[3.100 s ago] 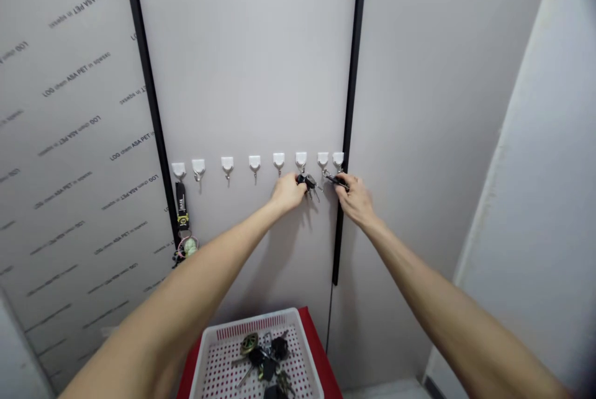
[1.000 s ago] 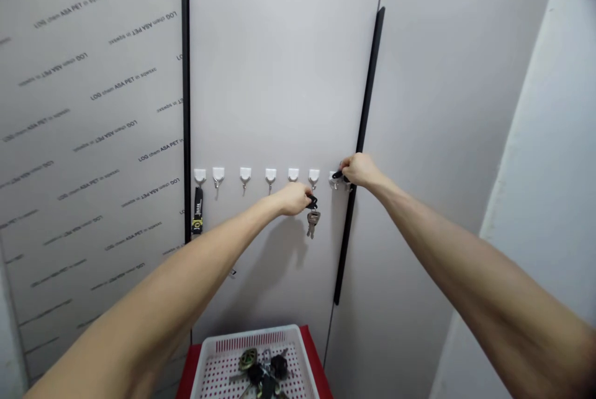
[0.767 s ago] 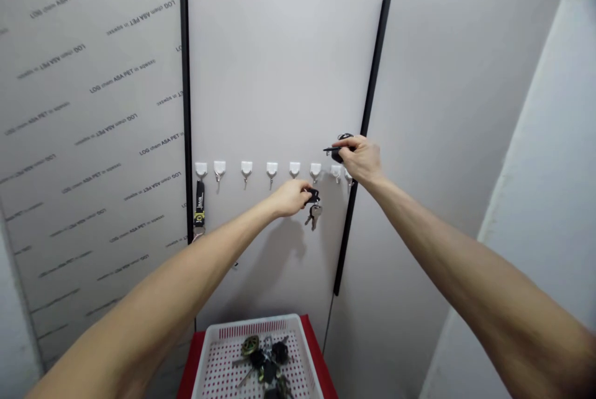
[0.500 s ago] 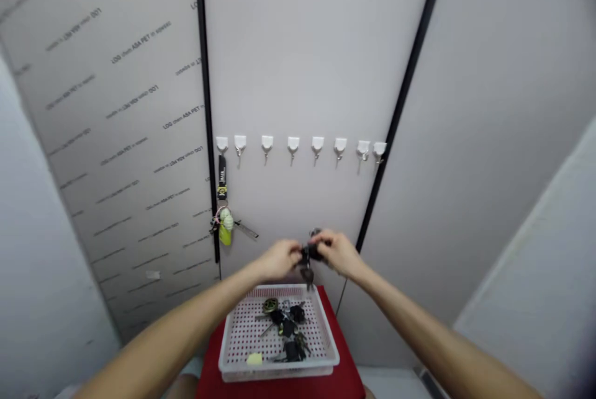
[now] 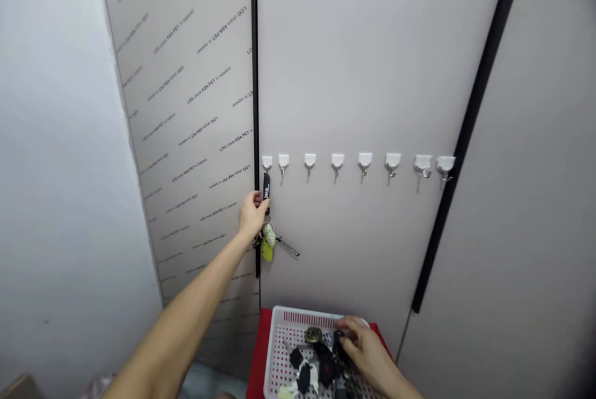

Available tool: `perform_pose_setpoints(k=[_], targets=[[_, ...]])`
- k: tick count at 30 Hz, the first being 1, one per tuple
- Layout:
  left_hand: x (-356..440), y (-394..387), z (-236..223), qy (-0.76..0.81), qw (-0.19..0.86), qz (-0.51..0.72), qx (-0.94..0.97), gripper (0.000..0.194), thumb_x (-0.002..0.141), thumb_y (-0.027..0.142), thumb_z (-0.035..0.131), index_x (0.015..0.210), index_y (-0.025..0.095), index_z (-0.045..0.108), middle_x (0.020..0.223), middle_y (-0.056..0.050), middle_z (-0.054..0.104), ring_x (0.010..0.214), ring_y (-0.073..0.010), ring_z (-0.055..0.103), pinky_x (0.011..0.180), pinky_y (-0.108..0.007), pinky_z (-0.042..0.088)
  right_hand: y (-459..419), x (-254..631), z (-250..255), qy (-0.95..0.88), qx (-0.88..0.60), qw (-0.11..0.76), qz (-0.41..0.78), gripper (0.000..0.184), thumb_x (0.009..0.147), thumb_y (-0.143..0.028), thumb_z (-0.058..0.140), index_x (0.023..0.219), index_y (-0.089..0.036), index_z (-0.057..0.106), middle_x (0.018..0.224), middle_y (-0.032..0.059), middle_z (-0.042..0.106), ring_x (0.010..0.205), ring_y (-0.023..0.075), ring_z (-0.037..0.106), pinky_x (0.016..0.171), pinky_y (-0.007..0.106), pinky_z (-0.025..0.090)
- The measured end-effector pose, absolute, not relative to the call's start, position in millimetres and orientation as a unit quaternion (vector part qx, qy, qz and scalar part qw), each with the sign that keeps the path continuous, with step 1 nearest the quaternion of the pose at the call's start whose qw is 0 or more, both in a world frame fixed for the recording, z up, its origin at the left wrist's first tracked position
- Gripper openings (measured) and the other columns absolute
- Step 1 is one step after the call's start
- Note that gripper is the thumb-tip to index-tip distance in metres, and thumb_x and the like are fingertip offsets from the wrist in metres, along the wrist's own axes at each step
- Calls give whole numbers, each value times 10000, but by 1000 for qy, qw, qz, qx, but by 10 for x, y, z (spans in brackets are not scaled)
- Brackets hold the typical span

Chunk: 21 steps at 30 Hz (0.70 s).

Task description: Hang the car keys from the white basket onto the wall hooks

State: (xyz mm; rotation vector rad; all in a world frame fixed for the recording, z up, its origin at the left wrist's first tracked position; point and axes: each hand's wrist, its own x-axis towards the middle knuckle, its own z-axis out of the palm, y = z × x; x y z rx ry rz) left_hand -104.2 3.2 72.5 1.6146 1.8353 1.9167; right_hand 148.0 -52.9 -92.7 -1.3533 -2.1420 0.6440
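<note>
My left hand (image 5: 254,213) is up at the wardrobe panel, thumb and fingers closed on a black key strap (image 5: 266,185) with white lettering. The strap hangs from the leftmost white hook (image 5: 267,163). Below the hand dangle a pale green shell-like charm (image 5: 269,235), a yellow-green tag (image 5: 266,250) and a thin strip (image 5: 288,246) pointing right. My right hand (image 5: 361,346) is over the white basket (image 5: 274,349), its fingers closed around a black-headed key (image 5: 339,342). Several more keys with dark heads (image 5: 326,365) lie in the basket, partly hidden by the hand.
Several white hooks (image 5: 365,160) run in a row to the right, with nothing hanging on them. The basket stands on a red surface (image 5: 258,355). A round bronze-coloured piece (image 5: 313,335) lies inside it. Black vertical strips (image 5: 465,120) edge the panel, and a wall (image 5: 60,169) is at left.
My hands, together above the basket before with dark keys between them, have parted. The left went up to the hanging strap; the right came down into the basket. The view has shifted left.
</note>
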Motion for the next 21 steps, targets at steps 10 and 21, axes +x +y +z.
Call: perform_pose_setpoints(k=[10,21], targets=[[-1062,116,1448,387,138,759,505,154,659,266,397,573,143,431,469,61,409,414,-35,385,431,-146,312,-636,1539,-1064,-827,-464,230,221,221,631,-170,330,734,-164,525,807,44,524,788,137,464,723,227,329],[-510,-435,725,337,347,708,515,93,652,226,426,626,136,436,525,50,447,428,-26,442,434,-141,355,-667,1507,-1130,-832,-466,223,203,217,644,-159,347,761,-169,530,821,48,511,785,135,456,721,238,330]])
